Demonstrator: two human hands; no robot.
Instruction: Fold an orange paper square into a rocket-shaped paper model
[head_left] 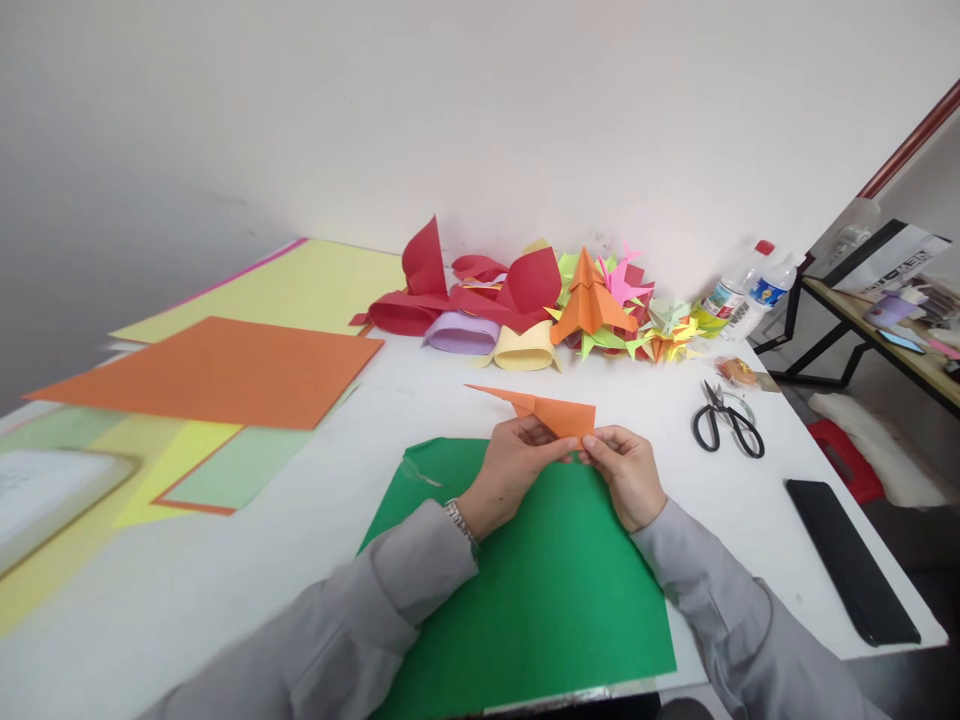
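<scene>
Between my two hands is a folded piece of orange paper (564, 416), narrow and pointed toward the left, squarer at its right end. My left hand (517, 465) grips its lower edge from the left, fingers behind the paper and thumb in front. At the lower right corner, my right hand (624, 474) pinches it between thumb and fingers. Both hands are above the far part of a green sheet (540, 590) lying on the white table (285, 580). Some fingers of the left hand are hidden behind the paper.
Folded paper shapes in red (409, 312), orange (589, 300) and other colours line the wall. Black-handled scissors (726, 425) and a black phone-like slab (851, 560) lie right. Plastic bottles (761, 290) stand at the back right. A large orange sheet (217, 370) covers other sheets left.
</scene>
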